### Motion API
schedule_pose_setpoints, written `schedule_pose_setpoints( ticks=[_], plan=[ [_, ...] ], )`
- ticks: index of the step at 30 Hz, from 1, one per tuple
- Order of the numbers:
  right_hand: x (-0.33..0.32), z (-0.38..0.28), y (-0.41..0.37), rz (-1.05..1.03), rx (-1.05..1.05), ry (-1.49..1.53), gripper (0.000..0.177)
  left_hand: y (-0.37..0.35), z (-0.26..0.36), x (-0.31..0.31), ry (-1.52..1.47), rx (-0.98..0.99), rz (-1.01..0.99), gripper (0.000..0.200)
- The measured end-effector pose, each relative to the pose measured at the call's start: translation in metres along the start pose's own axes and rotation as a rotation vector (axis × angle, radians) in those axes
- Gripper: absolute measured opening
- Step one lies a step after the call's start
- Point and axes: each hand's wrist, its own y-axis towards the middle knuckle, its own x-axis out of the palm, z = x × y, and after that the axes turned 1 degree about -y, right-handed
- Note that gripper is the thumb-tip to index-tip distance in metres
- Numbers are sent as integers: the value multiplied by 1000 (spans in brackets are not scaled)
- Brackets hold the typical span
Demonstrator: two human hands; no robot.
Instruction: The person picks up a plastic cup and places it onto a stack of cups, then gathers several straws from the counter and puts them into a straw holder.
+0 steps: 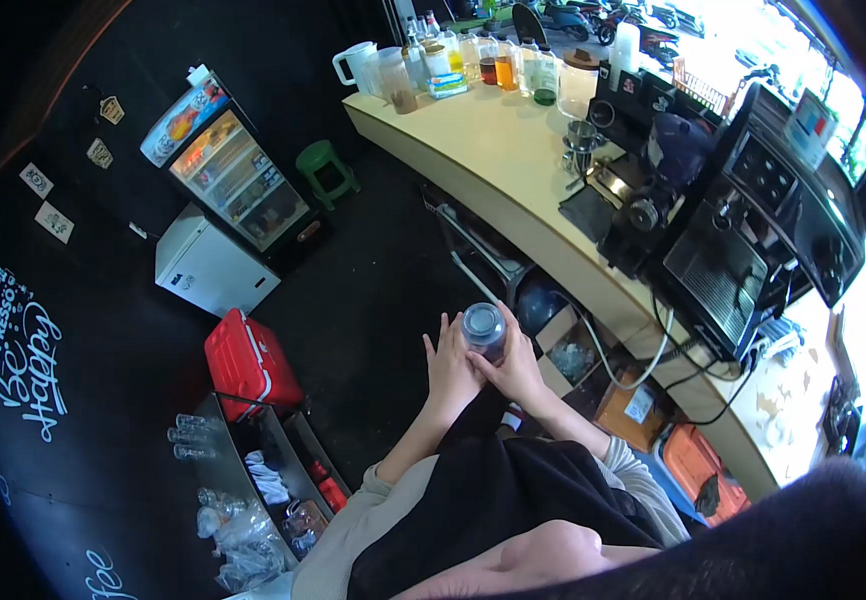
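From where I stand, the person holds a clear container (484, 330) between both hands, above the dark floor and just off the near edge of the pale worktop (463, 125), its round end facing up. The right hand (519, 372) curls about the container's right side, pressing its thumb across the front; I cannot tell how its other fingers sit behind. The left hand (453, 378) lies along the opposite side, its visible fingers spread and pointing away from the body; its thumb I cannot make out.

At the worktop's far left corner stands a white pitcher (358, 68), with a row of bottles (498, 68) running along the outer edge. A black espresso machine (718, 270) takes up the right-hand end, its cables hanging over the near edge. Below that edge, near the right hand, an open cardboard box (560, 335) holds clear plastic. Across the floor, left of the person, a red cooler (253, 362) sits near a white freezer (211, 268), beside a lit display fridge (238, 180).
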Motion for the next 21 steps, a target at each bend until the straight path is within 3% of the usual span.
schedule_pose_setpoints(
  ticks=[6,8,21],
  plan=[
    [-17,23,92,-31,54,28,93,90,-9,13,-12,4,4,84],
    [-18,33,114,34,-97,-95,90,112,-10,15,-30,1,-4,84],
    [-4,75,222,72,-41,-70,92,227,-57,41,-107,4,-85,87]
  ],
)
